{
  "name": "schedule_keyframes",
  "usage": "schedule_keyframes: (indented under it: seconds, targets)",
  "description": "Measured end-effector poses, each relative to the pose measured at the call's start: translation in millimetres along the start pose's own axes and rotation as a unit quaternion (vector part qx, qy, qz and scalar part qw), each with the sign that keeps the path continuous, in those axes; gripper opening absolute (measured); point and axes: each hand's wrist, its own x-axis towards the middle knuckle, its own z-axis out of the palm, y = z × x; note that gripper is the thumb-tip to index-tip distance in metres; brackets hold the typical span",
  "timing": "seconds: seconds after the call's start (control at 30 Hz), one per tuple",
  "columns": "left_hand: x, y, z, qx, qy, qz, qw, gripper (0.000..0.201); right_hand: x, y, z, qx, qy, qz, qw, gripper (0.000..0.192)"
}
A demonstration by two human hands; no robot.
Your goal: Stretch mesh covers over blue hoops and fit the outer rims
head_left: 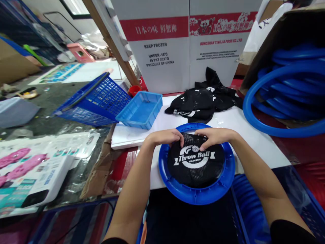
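Note:
A blue plastic ring (197, 196) lies at the table's front edge, close to my body. Black mesh fabric (196, 174) printed "Throw Ball" in white covers its middle. My left hand (169, 137) pinches the upper left of the mesh, fingers bent down into it. On the upper right, my right hand (215, 136) grips the mesh with thumb and fingers, the thumb near the printed ball. Some fingertips of both hands are hidden. Just beyond the ring sits a crumpled pile of black printed mesh fabric pieces (200, 98).
A shallow light-blue tray (141, 110) and a tilted blue basket (101, 101) stand at left. Several blue rings (256, 123) fill a box at right; more lie below the table. White cartons (165, 73) form a wall behind. Pink packaged goods (22, 166) lie at far left.

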Motion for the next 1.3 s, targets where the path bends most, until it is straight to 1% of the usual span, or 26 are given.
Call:
schedule_keyframes:
  seconds: [0.07, 0.13, 0.2, 0.23, 0.3, 0.33, 0.37, 0.43, 0.47, 0.6, 0.67, 0.73, 0.8, 0.93, 1.03, 1.1, 1.17, 1.23, 1.3]
  targets:
    - [1.8, -3.0, 1.1, 0.022, 0.002, 0.007, 1.0, 0.028, 2.5, 3.2, 1.0, 0.003, 0.018, 0.004, 1.0, 0.053]
    - [5.6, -4.8, 6.3, 0.063, 0.026, 0.029, 0.997, 0.03, 2.8, 4.7, 1.4, 0.027, 0.033, 0.006, 0.999, 0.052]
    - [12.1, -7.0, 15.3, 0.134, 0.083, 0.045, 0.986, 0.028, 2.9, 5.3, 1.8, 0.034, 0.058, 0.002, 0.998, 0.048]
    - [15.8, -8.3, 20.3, 0.176, 0.119, 0.05, 0.976, 0.026, 3.5, 5.5, 2.2, 0.022, 0.075, -0.001, 0.997, 0.044]
    - [22.5, -10.4, 29.6, 0.263, 0.175, 0.056, 0.947, 0.016, 5.9, 6.1, 3.8, -0.036, 0.113, 0.0, 0.993, 0.033]
    - [24.8, -10.8, 32.9, 0.302, 0.187, 0.06, 0.933, 0.012, 7.4, 6.3, 4.9, -0.075, 0.127, 0.007, 0.989, 0.027]
    - [26.1, -10.6, 35.2, 0.333, 0.19, 0.061, 0.922, 0.012, 8.9, 6.3, 6.1, -0.113, 0.135, 0.015, 0.984, 0.022]
    - [26.1, -8.6, 36.3, 0.368, 0.182, 0.06, 0.91, 0.017, 11.1, 4.8, 8.8, -0.169, 0.139, 0.023, 0.975, 0.014]
    - [25.3, -7.2, 35.6, 0.374, 0.177, 0.061, 0.908, 0.019, 11.5, 3.4, 10.1, -0.186, 0.132, 0.02, 0.973, 0.013]
    - [24.0, -3.1, 32.1, 0.378, 0.174, 0.054, 0.908, 0.02, 10.8, -3.8, 16.0, -0.248, 0.081, 0.019, 0.965, 0.026]
    - [25.6, -3.1, 32.3, 0.378, 0.188, 0.045, 0.906, 0.023, 10.4, -5.9, 19.2, -0.285, 0.075, 0.026, 0.955, 0.021]
    - [27.3, -4.2, 33.4, 0.37, 0.196, 0.042, 0.907, 0.028, 10.2, -7.1, 21.8, -0.319, 0.084, 0.029, 0.944, 0.015]
    - [27.6, -5.9, 34.6, 0.357, 0.194, 0.043, 0.913, 0.028, 9.2, -9.3, 23.3, -0.353, 0.097, 0.04, 0.93, 0.021]
    - [23.4, -8.8, 35.4, 0.308, 0.185, 0.039, 0.932, 0.046, 4.7, -17.6, 24.0, -0.406, 0.124, 0.084, 0.901, 0.029]
    - [18.6, -8.5, 35.2, 0.282, 0.178, 0.037, 0.942, 0.052, 3.6, -19.8, 25.1, -0.421, 0.127, 0.098, 0.893, 0.029]
    - [15.7, -6.6, 34.7, 0.288, 0.162, 0.031, 0.943, 0.045, 5.2, -17.2, 26.4, -0.424, 0.116, 0.094, 0.893, 0.027]
    - [13.9, -3.9, 34.3, 0.303, 0.147, 0.029, 0.941, 0.03, 7.6, -13.2, 27.3, -0.427, 0.11, 0.091, 0.893, 0.027]
    - [14.0, -1.3, 34.3, 0.31, 0.157, 0.033, 0.937, 0.021, 9.3, -10.5, 27.3, -0.425, 0.111, 0.088, 0.894, 0.026]
    - [16.3, 0.7, 34.8, 0.318, 0.187, 0.042, 0.929, 0.024, 9.6, -10.0, 26.2, -0.409, 0.12, 0.075, 0.902, 0.026]
